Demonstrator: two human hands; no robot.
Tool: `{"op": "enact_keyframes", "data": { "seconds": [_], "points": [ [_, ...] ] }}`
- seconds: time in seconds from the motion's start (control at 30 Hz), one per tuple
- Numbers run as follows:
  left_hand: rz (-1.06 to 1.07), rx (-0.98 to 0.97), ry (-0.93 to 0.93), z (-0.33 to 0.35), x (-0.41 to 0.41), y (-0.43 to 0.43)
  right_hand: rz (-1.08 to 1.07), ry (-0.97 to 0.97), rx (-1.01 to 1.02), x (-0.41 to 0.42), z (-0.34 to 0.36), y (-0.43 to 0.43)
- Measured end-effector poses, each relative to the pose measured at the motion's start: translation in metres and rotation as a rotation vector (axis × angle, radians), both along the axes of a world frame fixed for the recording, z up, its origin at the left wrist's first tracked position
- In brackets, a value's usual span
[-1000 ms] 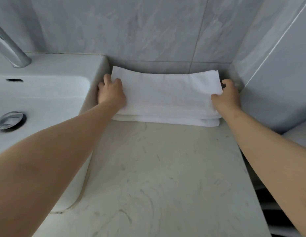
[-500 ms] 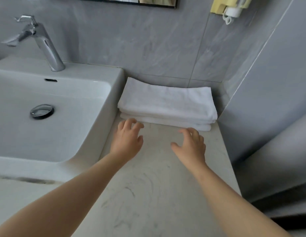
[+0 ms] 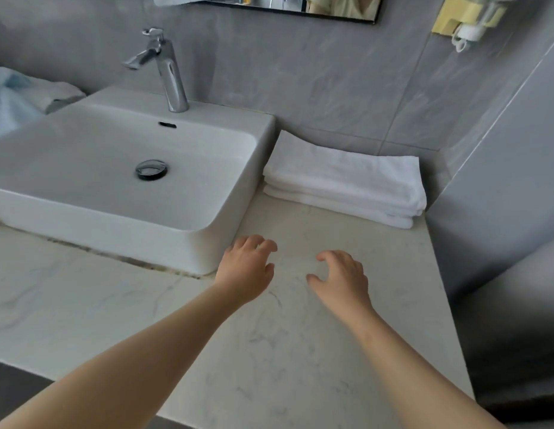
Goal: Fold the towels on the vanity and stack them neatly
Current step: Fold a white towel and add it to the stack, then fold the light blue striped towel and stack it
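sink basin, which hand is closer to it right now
Left. The left hand is just off the front right corner of the sink basin, over the counter. The right hand is farther right, apart from the basin, in front of the stacked towels.

bathroom | sink [image 3: 232,193] | faucet [image 3: 167,72] | mirror [image 3: 269,4] | grey tiled wall [image 3: 300,72] | marble vanity [image 3: 285,351]
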State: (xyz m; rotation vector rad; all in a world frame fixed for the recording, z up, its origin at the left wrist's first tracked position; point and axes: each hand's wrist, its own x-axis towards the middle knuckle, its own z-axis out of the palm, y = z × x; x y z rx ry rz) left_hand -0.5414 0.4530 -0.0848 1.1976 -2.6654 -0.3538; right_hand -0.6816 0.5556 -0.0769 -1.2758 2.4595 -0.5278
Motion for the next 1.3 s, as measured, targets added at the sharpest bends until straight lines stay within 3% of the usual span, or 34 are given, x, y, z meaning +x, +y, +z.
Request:
{"op": "enact_keyframes", "data": {
  "seconds": [0.27,0.67,1.1,1.3],
  "points": [
    [0.045,-0.045,-0.046,-0.006,0.065,0.022,0.197,-0.042,-0.004,0.061,-0.009,-0.005],
    [0.432,0.056,0.056,-0.023,0.187,0.015,0.559,-0.088,0.040,0.173,-0.013,-0.052],
    [0.591,0.046,0.070,-0.010,0.367,-0.094,0.728,-0.121,0.018,0.343,-0.007,-0.191],
    [0.576,0.046,0.018,-0.003,0.454,-0.154,0.707,-0.149,0.020,0.430,0.000,-0.254]
  ]
}}
